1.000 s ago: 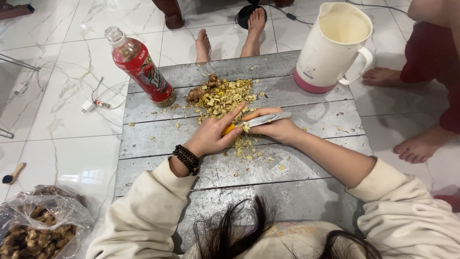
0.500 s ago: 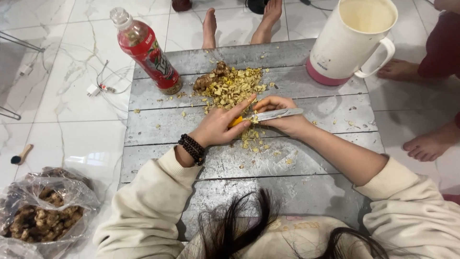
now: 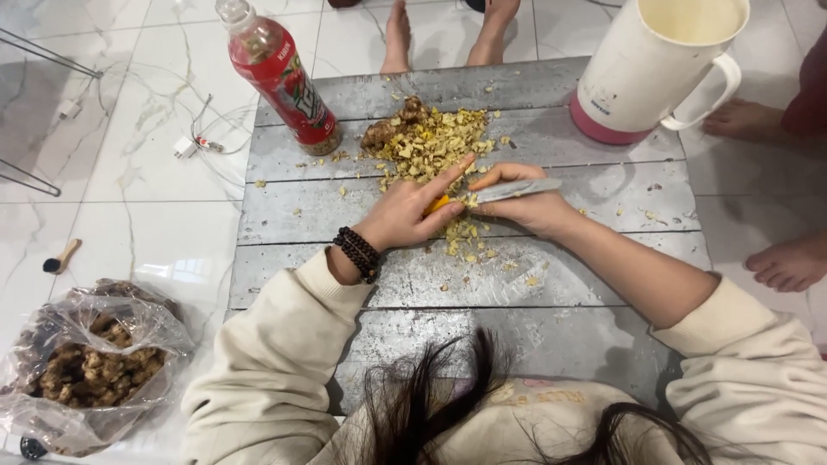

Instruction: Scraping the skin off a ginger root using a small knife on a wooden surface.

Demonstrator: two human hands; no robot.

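Yellow root piece (image 3: 438,205), probably ginger: pin it with your left hand (image 3: 412,213) at frame centre; your right hand (image 3: 525,207), clenched on the knife (image 3: 515,189), slices clear of fingertips.

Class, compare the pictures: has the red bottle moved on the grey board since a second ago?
No. The red bottle stands at the same far-left corner of the grey board, beside the pile of chopped pieces; only the camera shifted.

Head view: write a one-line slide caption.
Left hand steadies a small yellow piece while the right hand holds a knife beside a pile of chopped bits on a grey board.
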